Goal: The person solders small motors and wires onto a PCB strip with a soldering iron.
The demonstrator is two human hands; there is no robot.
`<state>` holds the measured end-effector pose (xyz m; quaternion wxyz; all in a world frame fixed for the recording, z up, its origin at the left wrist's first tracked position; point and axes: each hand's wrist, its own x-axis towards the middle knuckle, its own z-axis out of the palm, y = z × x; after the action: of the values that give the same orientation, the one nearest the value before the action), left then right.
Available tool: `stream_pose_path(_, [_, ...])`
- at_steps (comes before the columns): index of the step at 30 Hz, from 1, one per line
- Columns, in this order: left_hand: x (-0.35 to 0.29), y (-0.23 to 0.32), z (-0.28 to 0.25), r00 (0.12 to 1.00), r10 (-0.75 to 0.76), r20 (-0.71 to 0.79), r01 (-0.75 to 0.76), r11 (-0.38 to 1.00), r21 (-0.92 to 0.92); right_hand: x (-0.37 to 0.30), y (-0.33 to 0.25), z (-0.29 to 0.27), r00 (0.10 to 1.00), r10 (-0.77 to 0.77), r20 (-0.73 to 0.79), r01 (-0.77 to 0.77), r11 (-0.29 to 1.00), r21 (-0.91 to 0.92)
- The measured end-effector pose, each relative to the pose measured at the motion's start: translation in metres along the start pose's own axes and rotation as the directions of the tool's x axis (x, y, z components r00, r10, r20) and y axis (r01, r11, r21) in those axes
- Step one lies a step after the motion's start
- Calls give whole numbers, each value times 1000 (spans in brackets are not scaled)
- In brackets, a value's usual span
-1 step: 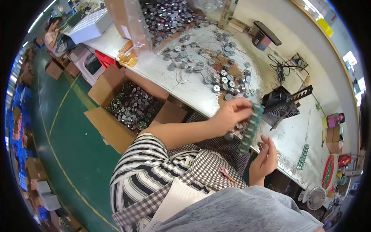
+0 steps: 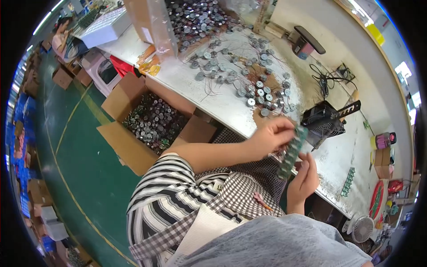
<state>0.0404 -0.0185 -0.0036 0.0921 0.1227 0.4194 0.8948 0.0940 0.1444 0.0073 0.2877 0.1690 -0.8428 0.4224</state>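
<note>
My left hand (image 2: 270,139) pinches a green strip of small circuit boards (image 2: 291,155) near its upper end, with the strip slanting down over the table's front edge. Close against the strip's right side is my right hand (image 2: 304,181), its fingers curled and thumb and forefinger together; whatever lies between them is too small to make out. Small round metal motors with thin wires (image 2: 260,92) lie scattered just beyond my left hand. Right of the strip, a black fan (image 2: 324,124) has a dark slotted bar across it. Another green board strip (image 2: 348,181) lies further right.
An open cardboard box (image 2: 129,147) full of motors stands left of the table. A large motor heap (image 2: 200,20) fills the far side. Black cables (image 2: 322,80) lie by the wall. A white fan (image 2: 362,229) stands lower right. Another person (image 2: 64,40) sits far left.
My left hand and the board strip have shifted slightly down and to the right. My right hand's fingertips have come up closer to the strip's edge.
</note>
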Motion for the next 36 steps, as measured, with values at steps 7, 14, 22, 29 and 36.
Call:
stream_pose_path(7, [-10,5,-11,999,45,-18,-43,996,74,24,-4,40,992,107,69,-117,979,169])
stream_pose_path(14, [-13,20,-29,974,-227,-5,219,946,-241,30,-18,55,984,-179,4,178,981,-70])
stream_pose_path(22, [-19,17,-34,998,-21,65,31,988,-152,33,-18,68,957,-276,-94,265,957,-115])
stream_pose_path(29, [-18,15,-31,993,101,-64,-99,995,29,32,-18,67,977,-207,-49,198,970,-143])
stream_pose_path(36, [-22,7,-26,997,82,-7,-82,996,45,39,-24,64,994,-18,-105,4,991,-131])
